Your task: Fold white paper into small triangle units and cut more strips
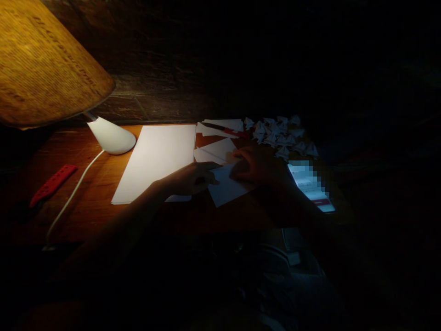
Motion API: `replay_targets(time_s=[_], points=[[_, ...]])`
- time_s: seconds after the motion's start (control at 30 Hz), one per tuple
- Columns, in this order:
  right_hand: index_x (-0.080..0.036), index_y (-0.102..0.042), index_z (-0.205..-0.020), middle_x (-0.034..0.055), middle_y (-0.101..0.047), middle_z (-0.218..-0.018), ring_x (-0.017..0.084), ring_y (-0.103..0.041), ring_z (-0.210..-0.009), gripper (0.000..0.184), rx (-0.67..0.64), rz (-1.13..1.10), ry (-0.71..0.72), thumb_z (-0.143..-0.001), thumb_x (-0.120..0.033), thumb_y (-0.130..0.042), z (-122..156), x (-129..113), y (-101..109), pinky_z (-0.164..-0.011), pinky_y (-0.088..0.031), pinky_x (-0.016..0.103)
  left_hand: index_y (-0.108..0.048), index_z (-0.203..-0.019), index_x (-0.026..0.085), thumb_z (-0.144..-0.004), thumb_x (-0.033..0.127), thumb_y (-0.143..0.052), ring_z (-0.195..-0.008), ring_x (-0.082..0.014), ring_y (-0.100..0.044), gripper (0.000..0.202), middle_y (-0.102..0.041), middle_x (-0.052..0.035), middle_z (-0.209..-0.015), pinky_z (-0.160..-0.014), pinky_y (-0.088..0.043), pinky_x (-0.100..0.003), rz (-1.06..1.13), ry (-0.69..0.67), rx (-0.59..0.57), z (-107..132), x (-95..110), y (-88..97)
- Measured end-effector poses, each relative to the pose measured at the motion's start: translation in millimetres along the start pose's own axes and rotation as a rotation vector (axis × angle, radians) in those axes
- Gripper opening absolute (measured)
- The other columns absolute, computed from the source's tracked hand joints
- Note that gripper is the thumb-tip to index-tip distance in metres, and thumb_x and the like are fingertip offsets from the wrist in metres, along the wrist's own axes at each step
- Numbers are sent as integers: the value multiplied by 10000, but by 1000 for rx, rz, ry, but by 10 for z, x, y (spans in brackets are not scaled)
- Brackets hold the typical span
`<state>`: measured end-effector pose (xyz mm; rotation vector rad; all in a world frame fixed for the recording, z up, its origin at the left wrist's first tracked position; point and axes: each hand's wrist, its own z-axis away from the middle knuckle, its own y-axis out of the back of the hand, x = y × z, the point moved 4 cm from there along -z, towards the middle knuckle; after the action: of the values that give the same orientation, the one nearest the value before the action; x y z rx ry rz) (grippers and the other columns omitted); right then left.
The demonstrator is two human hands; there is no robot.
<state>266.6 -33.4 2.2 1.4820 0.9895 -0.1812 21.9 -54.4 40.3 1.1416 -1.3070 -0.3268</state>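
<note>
A small white sheet of paper (227, 189) is between my two hands over the wooden table. At its left corner my left hand (193, 178) grips it, the forearm crossing a stack of white paper (161, 156). My right hand (254, 164) has its fingers curled round the upper right part of the sheet, and deep shadow hides some of them. Just behind the sheet lies another cut piece of white paper (217, 149). Farther back, a dark-bladed cutting tool with a red handle (236, 133) rests on white paper strips (223, 123).
A lamp with a white base (112, 135) and tan shade (48, 69) stands left, its cord (77, 191) running forward. A long red plastic object (53, 184) lies beside it. Several small folded paper shapes (275, 131) sit back right, near a lit phone (306, 184).
</note>
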Motion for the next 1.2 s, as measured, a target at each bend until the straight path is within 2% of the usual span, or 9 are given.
replay_targets(time_s=[0.2,0.33,0.53,0.6,0.67,0.8,0.93,1.1,1.2], points=[[-216,-658,-1333,152,-597,-1371,389,-587,-1296,710,-27,12,-32,-702,-407,-924,-10,-10,-10,-1116,-492,600,-653,-734,163,-856,188,-594,-755,-129,-656,138,-733,-143,-1301,-687,-552,-281,-12,26,-50,20,15,26],[-222,-657,-1327,143,-600,-1376,384,-588,-1306,703,-2,5,-21,-704,-409,-923,-11,5,-24,-1107,-500,594,-589,-663,163,-816,193,-597,-701,-105,-613,156,-680,-152,-1460,-639,-524,-273,15,41,-91,41,35,47],[-208,-664,-1316,152,-617,-1356,387,-605,-1282,703,0,24,-16,-698,-400,-938,-16,-10,-20,-1098,-508,601,-553,-622,172,-772,158,-565,-647,-94,-588,151,-650,-165,-1517,-591,-506,-282,42,35,-95,64,-15,38],[-187,-656,-1336,168,-614,-1361,396,-602,-1286,723,-10,33,-32,-699,-385,-935,-17,-13,-25,-1102,-503,607,-607,-677,176,-794,180,-581,-738,-140,-653,120,-671,-172,-1477,-659,-554,-311,52,16,-82,65,-22,33],[-181,-645,-1358,175,-610,-1376,393,-605,-1286,743,-10,37,-40,-700,-372,-932,-14,-10,-29,-1104,-501,602,-720,-877,174,-836,232,-619,-910,-215,-715,123,-705,-175,-1399,-789,-606,-370,53,-8,-51,62,-14,31],[-214,-634,-1374,159,-604,-1395,377,-613,-1275,746,15,42,-28,-703,-372,-918,-3,-12,-23,-1088,-511,589,-673,-1427,229,-938,334,-670,-1297,-319,-652,500,-658,-163,-1469,-1076,-564,-518,-68,20,-25,57,-1,-9],[-185,-634,-1372,181,-599,-1393,383,-608,-1279,759,20,53,-27,-703,-404,-920,15,-50,-33,-1091,-516,563,-716,-1414,325,-966,303,-693,-1402,-310,-593,449,-580,-114,-1579,-1157,-519,-510,-192,34,-45,62,6,-58],[-211,-634,-1373,170,-605,-1393,389,-602,-1281,843,90,74,-20,-668,-546,-954,26,-98,-79,-1087,-518,568,-741,-1390,321,-986,281,-679,-1378,-297,-627,411,-568,-121,-1590,-1127,-553,-476,-170,16,-42,68,13,-42],[-184,-637,-1386,183,-606,-1397,398,-591,-1310,844,85,86,-17,-672,-503,-956,6,-71,-95,-1122,-493,582,-758,-1370,313,-982,255,-672,-1378,-301,-631,402,-570,-117,-1592,-1135,-554,-475,-149,26,-43,56,24,-28]])
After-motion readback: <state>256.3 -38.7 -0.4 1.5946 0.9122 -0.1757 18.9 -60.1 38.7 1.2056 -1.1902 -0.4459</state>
